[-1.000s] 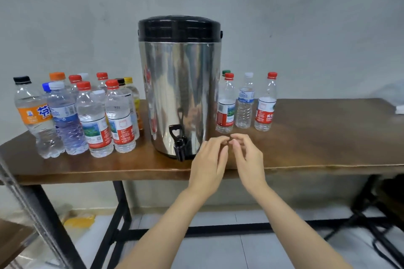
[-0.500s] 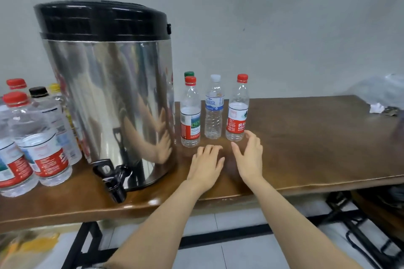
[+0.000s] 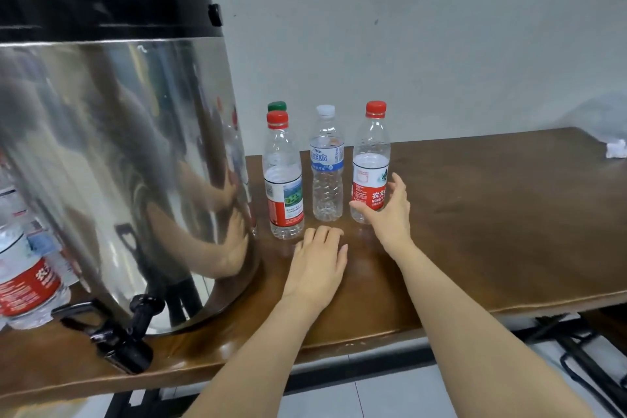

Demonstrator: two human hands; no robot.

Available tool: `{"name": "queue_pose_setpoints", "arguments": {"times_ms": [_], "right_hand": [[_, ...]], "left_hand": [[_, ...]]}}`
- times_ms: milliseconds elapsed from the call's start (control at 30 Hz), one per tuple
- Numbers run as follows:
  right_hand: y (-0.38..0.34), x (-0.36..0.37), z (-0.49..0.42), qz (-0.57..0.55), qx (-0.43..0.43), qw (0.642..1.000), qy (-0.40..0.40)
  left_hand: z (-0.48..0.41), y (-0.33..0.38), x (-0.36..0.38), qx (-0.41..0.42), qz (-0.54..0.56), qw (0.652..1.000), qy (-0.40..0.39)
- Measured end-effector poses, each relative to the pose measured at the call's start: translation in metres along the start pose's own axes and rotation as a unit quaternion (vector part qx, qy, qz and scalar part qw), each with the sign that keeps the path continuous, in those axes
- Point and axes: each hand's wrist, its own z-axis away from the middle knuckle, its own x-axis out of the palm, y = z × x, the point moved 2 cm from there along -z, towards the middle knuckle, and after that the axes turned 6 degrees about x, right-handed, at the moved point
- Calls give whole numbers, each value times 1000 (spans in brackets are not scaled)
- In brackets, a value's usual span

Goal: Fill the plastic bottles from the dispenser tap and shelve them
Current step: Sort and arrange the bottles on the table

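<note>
red-capped bottle (image 3: 371, 149) upright, right hand (image 3: 390, 214) half around it

Two bare forearms (image 3: 475, 332) and bare hands, the left hand (image 3: 319, 265) and right hand (image 3: 390, 210) slim-fingered, nails short.

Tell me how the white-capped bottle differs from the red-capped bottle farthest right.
Cap: the white-capped bottle has a white cap, the far-right red-capped bottle a red one.
Label: the white-capped bottle wears a narrow blue band; the red-capped bottle has a taller white-and-red label.
Contact: the right hand has its thumb and fingers either side of the red-capped bottle; no hand is at the white-capped bottle.
Both stand upright, capped and clear, on the table.
</note>
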Motion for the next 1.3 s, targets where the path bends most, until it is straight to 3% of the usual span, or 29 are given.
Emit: {"name": "queue_pose_setpoints", "arguments": {"times_ms": [333,700,1033,1300], "right_hand": [[3,3,5,34,-6,999,-30],[3,-19,82,23,-4,998,-54],[-15,-29,199,-9,-29,990,-138],[-36,-20,281,-39,-53,972,-224]], "left_hand": [[3,1,-2,4,-12,1000,14],[47,3,-19,16,-17,999,31],[137,-10,-51,-40,207,969,132],[196,-3,-104,-71,422,887,175]]}}
